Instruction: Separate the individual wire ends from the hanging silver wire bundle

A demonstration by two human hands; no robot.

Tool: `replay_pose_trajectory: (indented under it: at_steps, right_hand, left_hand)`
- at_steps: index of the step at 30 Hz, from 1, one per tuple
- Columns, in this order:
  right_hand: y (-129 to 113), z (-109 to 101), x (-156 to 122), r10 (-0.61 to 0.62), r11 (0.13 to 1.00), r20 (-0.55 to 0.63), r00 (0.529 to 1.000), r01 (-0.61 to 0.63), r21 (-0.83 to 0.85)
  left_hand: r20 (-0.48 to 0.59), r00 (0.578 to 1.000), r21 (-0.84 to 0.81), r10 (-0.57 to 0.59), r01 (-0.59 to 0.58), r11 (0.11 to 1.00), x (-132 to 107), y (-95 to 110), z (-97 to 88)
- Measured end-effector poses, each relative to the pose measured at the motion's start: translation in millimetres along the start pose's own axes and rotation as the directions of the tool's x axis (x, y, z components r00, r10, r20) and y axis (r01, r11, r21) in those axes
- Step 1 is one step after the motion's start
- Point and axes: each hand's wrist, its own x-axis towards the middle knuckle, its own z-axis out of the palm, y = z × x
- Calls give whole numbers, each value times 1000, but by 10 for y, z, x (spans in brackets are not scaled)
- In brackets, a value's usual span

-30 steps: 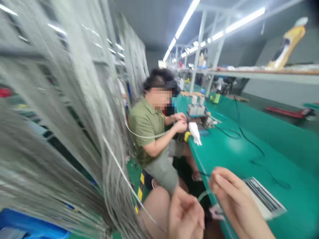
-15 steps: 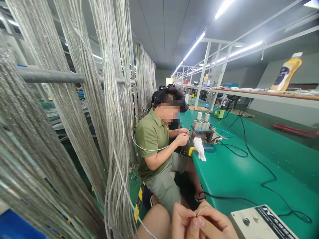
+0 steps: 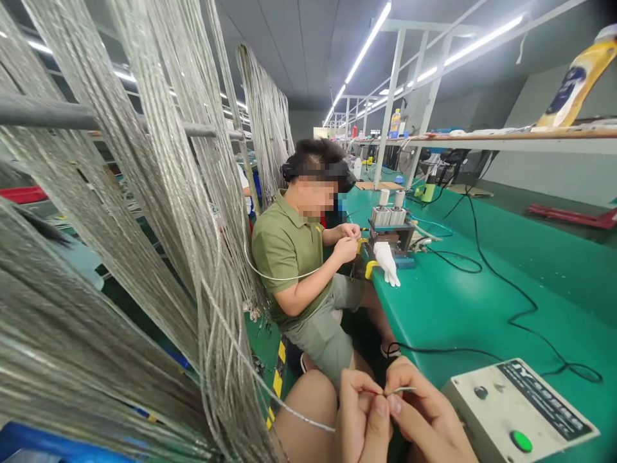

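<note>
Low in the view, my left hand (image 3: pixel 362 411) is closed with thumb and fingertips pinched together. A silvery braided cable (image 3: pixel 308 421) runs from the hanging bundle into this hand. My right hand (image 3: pixel 424 408) pinches right beside it, the two thumbs nearly touching. Between the fingertips are thin wires at the cable's end; a short pale wire end (image 3: pixel 403 389) sticks out over my right fingers, and a bit of red shows by my left fingertips. The exact grip point is hidden by the fingers. Both hands are above my lap, left of a control box (image 3: pixel 486 392).
Thick bundles of braided cable (image 3: pixel 159 161) hang over a metal rail (image 3: pixel 48 112) on the left. A co-worker (image 3: pixel 294 244) sits ahead, handling a cable. On the green bench (image 3: pixel 463 308) are a small press (image 3: pixel 390 225), a white glove (image 3: pixel 385 262) and black cords.
The view has tilted down, bringing the box's green button into sight. My hands stay together; the pale wire, curved before, now lies straighter, pointing right.
</note>
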Motion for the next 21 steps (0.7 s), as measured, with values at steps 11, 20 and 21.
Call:
replay_pose_trajectory:
  at_steps: [11, 20, 21]
  right_hand:
    - [-133, 116, -3, 149, 895, -18, 989, -127, 428]
    - [-235, 6, 74, 116, 927, -125, 985, -62, 371]
    - [-260, -9, 88, 115, 923, -133, 984, -56, 380]
  left_hand:
    - [79, 980, -38, 181, -178, 983, 126, -77, 68]
    - [175, 945, 76, 278, -294, 953, 173, 52, -4]
    - [195, 937, 84, 291, -312, 946, 176, 58, -18]
